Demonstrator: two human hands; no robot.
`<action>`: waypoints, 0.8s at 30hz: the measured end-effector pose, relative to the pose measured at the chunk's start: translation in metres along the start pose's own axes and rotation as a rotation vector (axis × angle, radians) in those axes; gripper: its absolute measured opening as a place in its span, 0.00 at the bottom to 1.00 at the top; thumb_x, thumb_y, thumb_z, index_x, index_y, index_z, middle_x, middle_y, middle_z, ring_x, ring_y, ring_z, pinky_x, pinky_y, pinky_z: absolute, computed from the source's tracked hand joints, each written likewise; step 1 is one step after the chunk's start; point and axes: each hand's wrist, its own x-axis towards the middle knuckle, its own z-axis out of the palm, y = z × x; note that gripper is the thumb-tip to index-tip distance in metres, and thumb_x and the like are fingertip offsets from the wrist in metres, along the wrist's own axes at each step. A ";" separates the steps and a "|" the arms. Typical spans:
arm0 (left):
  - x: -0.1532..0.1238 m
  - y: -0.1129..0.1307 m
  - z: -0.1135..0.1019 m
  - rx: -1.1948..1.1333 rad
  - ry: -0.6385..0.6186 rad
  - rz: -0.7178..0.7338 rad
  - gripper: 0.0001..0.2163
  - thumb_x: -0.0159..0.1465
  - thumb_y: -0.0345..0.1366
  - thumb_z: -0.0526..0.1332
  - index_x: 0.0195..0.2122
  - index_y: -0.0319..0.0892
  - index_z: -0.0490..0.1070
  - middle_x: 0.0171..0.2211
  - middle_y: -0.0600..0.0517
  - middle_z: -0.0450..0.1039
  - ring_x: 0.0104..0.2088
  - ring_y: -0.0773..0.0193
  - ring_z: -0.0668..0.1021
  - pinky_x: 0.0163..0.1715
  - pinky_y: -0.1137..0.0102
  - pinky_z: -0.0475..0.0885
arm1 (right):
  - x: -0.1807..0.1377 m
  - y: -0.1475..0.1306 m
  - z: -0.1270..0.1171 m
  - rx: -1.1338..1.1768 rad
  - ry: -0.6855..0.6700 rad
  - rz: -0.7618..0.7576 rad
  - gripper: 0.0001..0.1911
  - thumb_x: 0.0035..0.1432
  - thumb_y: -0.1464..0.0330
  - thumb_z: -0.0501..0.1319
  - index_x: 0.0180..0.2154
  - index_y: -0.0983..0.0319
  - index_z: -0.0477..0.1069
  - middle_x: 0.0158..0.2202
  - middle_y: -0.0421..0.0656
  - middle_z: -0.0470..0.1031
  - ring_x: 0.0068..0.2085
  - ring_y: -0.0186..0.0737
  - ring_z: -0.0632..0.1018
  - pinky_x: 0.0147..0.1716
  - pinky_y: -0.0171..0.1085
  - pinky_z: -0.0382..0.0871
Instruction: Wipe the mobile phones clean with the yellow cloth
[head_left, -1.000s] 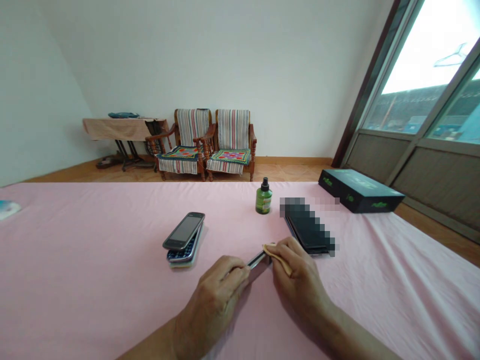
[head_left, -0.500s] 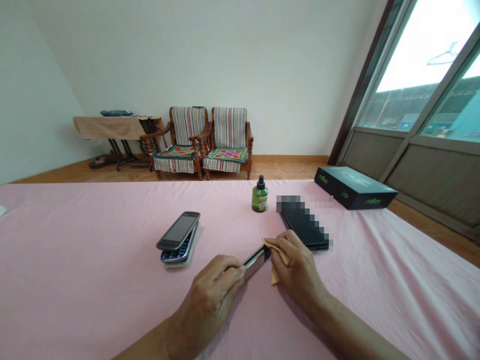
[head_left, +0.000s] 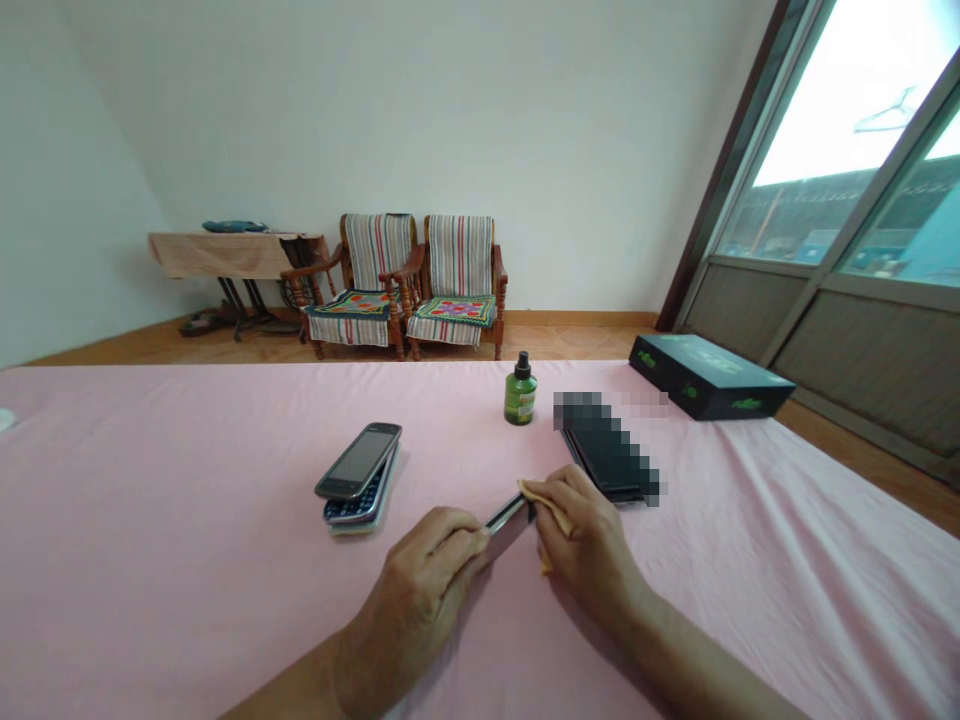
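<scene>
My left hand (head_left: 431, 570) is closed on the near end of a slim phone (head_left: 508, 525), which is tilted on its edge so its shiny narrow side shows. In my right hand (head_left: 589, 535) a folded yellow cloth (head_left: 551, 510) is pinched around the phone's far end. To the left, a dark touchscreen phone (head_left: 360, 462) rests aslant on a keypad phone (head_left: 358, 508), stacked on the pink sheet. Beyond my right hand lies a flat black stack (head_left: 607, 455), partly pixelated, its kind unclear. A green spray bottle (head_left: 520, 393) with a black top stands behind the phone.
A black box (head_left: 709, 375) with green lettering lies at the far right of the pink sheet (head_left: 187, 560). Past the sheet's far edge are two wooden armchairs (head_left: 457, 265) and a cloth-covered table (head_left: 225, 255). A window door (head_left: 840, 250) is on the right.
My right hand has shifted slightly left with the cloth, along the phone toward my left hand. The left hand keeps its hold; the other things stay put.
</scene>
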 end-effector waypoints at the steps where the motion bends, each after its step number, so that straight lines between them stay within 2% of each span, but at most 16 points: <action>1: 0.000 0.000 0.000 0.008 -0.002 0.001 0.09 0.67 0.22 0.55 0.43 0.40 0.71 0.39 0.48 0.71 0.39 0.63 0.76 0.38 0.72 0.73 | 0.003 0.005 -0.002 -0.013 0.019 0.008 0.14 0.60 0.80 0.53 0.43 0.63 0.73 0.33 0.43 0.67 0.34 0.38 0.72 0.35 0.36 0.66; 5: 0.000 0.000 -0.001 -0.002 -0.001 -0.001 0.09 0.67 0.22 0.55 0.43 0.40 0.70 0.38 0.48 0.71 0.39 0.63 0.75 0.38 0.72 0.72 | 0.000 0.003 0.000 -0.007 0.021 0.002 0.14 0.60 0.79 0.53 0.41 0.61 0.73 0.32 0.42 0.66 0.33 0.38 0.71 0.33 0.36 0.66; 9: 0.000 0.001 0.001 -0.051 -0.002 -0.027 0.10 0.66 0.21 0.56 0.44 0.41 0.70 0.40 0.48 0.71 0.41 0.63 0.75 0.41 0.71 0.72 | -0.012 -0.017 0.012 0.062 -0.087 -0.028 0.15 0.60 0.81 0.51 0.41 0.62 0.72 0.34 0.44 0.67 0.35 0.39 0.71 0.34 0.37 0.66; 13: -0.004 0.000 0.003 -0.047 0.022 -0.097 0.12 0.66 0.24 0.57 0.50 0.43 0.66 0.40 0.49 0.72 0.42 0.62 0.75 0.44 0.68 0.72 | -0.020 -0.029 0.019 0.135 -0.142 -0.067 0.17 0.60 0.81 0.51 0.43 0.61 0.71 0.35 0.45 0.67 0.36 0.40 0.71 0.34 0.37 0.67; 18: -0.009 -0.003 0.005 0.001 0.090 -0.160 0.22 0.64 0.27 0.60 0.58 0.44 0.58 0.39 0.51 0.73 0.39 0.62 0.77 0.44 0.68 0.73 | -0.021 -0.032 0.016 0.142 -0.216 -0.146 0.18 0.60 0.80 0.50 0.47 0.62 0.70 0.37 0.47 0.68 0.38 0.42 0.71 0.36 0.39 0.69; 24: -0.007 -0.003 0.006 -0.009 0.078 -0.174 0.25 0.63 0.26 0.59 0.60 0.45 0.56 0.39 0.52 0.74 0.39 0.64 0.77 0.44 0.70 0.73 | -0.019 -0.032 0.011 0.113 -0.314 -0.181 0.18 0.60 0.79 0.51 0.49 0.63 0.71 0.39 0.49 0.69 0.39 0.42 0.72 0.38 0.40 0.70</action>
